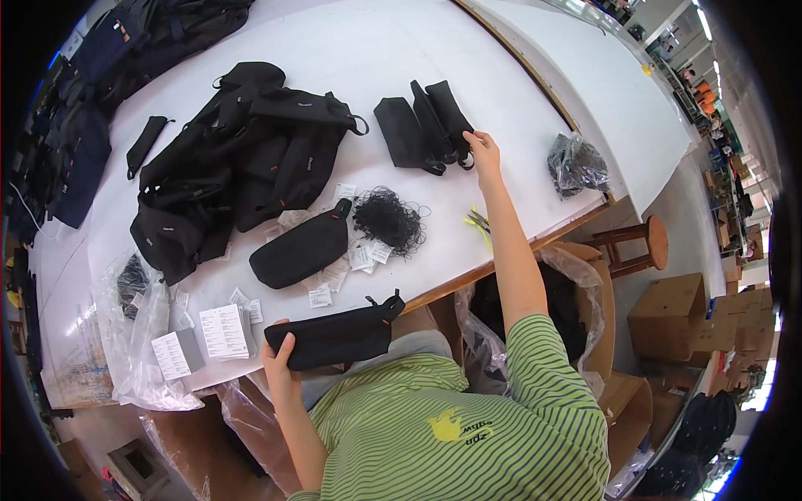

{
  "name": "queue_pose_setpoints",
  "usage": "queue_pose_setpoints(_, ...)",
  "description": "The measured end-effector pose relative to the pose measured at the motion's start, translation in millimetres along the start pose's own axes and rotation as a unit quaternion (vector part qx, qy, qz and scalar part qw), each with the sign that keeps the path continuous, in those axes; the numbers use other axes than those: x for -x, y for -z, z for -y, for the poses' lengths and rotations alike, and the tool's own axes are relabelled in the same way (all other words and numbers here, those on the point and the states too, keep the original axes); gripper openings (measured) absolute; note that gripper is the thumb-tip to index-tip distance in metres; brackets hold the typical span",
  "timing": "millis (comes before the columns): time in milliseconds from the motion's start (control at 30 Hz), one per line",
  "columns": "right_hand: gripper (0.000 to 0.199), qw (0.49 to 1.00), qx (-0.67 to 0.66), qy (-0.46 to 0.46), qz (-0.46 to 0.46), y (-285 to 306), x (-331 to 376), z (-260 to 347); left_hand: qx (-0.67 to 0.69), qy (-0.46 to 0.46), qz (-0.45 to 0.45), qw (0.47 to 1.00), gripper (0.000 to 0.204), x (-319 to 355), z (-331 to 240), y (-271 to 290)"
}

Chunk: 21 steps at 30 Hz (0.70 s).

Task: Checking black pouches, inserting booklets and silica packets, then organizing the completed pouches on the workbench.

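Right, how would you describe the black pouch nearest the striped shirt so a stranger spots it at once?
Find the large white table, then its edge nearest the green striped shirt. There, a long black pouch stretches rightward from the left hand. That grip sets it apart from the neighbouring pouch just beyond, which no hand touches.

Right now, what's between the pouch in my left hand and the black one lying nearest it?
In the head view, white tags and a strip of white tabletop lie between the held pouch and the lying pouch.

Green T-shirt (501, 455) with thin dark stripes, short sleeves (543, 355), yellow motif (448, 427), dark lettering (479, 433)
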State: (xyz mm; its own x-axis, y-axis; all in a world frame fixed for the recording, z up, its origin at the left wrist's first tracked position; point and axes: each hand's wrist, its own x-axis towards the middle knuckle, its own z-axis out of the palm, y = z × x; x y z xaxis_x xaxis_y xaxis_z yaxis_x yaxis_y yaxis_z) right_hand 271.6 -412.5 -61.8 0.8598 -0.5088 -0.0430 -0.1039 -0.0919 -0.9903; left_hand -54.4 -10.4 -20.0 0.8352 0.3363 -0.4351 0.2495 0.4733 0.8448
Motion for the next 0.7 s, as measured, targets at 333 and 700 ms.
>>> queue_pose_setpoints(333, 0.039, 1.000, 0.019, -0.005, 0.011, 2.2, -0.5, 4.6, -0.003, 0.000, -0.007, 1.000, 0.036, 0.2, 1.9, 0.5)
queue_pose_setpoints(700, 0.041, 0.999, 0.012, -0.021, 0.033, 0.4, 4.7, 13.3, -0.005, -0.002, -0.005, 1.000, 0.035, 0.6, 0.2, -0.9)
